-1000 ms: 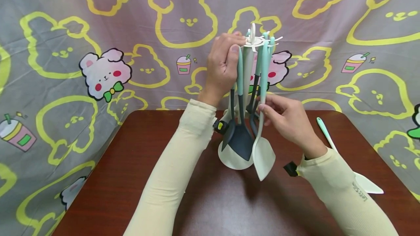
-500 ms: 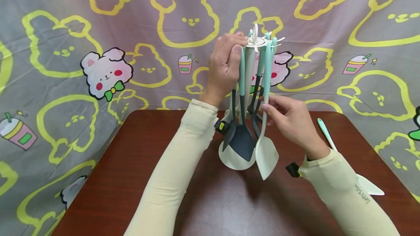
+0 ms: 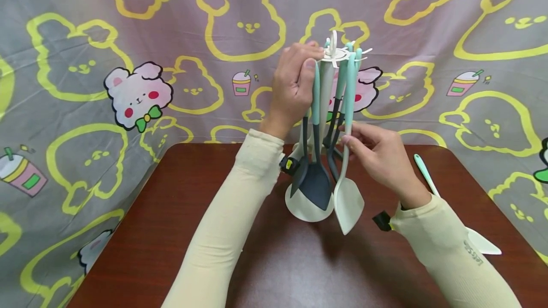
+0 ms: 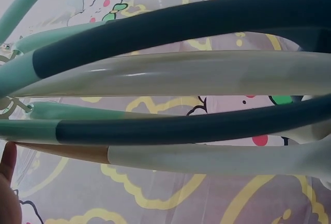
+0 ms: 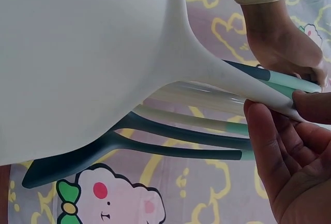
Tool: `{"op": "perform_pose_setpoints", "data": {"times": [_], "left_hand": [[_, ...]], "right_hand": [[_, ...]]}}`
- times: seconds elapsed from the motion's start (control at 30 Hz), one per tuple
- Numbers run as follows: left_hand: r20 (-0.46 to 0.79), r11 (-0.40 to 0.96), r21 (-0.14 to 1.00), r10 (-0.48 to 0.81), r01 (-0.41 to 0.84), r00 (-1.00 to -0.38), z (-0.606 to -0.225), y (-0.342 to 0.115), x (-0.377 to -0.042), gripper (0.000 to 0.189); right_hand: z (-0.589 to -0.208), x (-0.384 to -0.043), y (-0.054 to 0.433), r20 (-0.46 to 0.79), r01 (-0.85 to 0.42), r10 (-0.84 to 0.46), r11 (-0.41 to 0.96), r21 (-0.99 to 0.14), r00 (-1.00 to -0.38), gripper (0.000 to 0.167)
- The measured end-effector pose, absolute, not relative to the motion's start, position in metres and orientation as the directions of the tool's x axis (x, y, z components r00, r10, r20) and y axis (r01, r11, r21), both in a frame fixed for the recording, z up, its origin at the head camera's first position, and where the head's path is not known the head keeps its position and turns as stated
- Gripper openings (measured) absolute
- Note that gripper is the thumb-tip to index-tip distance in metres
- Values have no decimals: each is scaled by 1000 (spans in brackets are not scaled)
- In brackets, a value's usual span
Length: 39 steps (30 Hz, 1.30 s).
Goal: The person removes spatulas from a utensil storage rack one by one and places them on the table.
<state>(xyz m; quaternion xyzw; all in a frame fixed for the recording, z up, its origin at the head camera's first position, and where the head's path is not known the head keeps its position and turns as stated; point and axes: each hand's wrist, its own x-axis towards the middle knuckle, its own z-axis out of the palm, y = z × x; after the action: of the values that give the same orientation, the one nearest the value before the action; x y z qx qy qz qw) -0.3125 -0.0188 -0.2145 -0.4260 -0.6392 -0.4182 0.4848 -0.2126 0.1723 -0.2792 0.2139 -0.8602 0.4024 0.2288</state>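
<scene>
In the head view a white utensil rack (image 3: 307,213) stands upright, with a round hooked top (image 3: 338,54). My left hand (image 3: 293,89) grips the left side of that top. Its fingers lie over the disc, the thumb beside a hanging handle. My right hand (image 3: 380,158) pinches the shaft of a white spatula (image 3: 348,206) with a mint handle, between thumb and fingers. The spatula's handle end is at a hook on the right side. A dark spatula (image 3: 316,187) and several other dark and white utensils hang round the post. The right wrist view shows the white blade (image 5: 93,69) up close.
A second white utensil (image 3: 483,241) with a mint handle lies on the right of the brown table (image 3: 192,194), partly behind my right forearm. A patterned curtain (image 3: 150,37) hangs behind the table.
Both hands and the rack sit slightly farther right in the head view than a second ago, along with the whole scene. Both hands keep their hold, and little changes over the last half second.
</scene>
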Motion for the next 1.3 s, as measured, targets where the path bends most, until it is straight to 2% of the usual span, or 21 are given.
{"op": "perform_pose_setpoints", "data": {"times": [0.5,1.3], "left_hand": [[981,271,109,123,956,-147,-213,-17,-313,27],[979,265,134,117,955,-169,-213,-17,-313,27]], "right_hand": [[-275,-210,175,568,-550,-168,567,-612,-806,24],[-273,-206,175,572,-545,-146,556,-627,-807,24]]}}
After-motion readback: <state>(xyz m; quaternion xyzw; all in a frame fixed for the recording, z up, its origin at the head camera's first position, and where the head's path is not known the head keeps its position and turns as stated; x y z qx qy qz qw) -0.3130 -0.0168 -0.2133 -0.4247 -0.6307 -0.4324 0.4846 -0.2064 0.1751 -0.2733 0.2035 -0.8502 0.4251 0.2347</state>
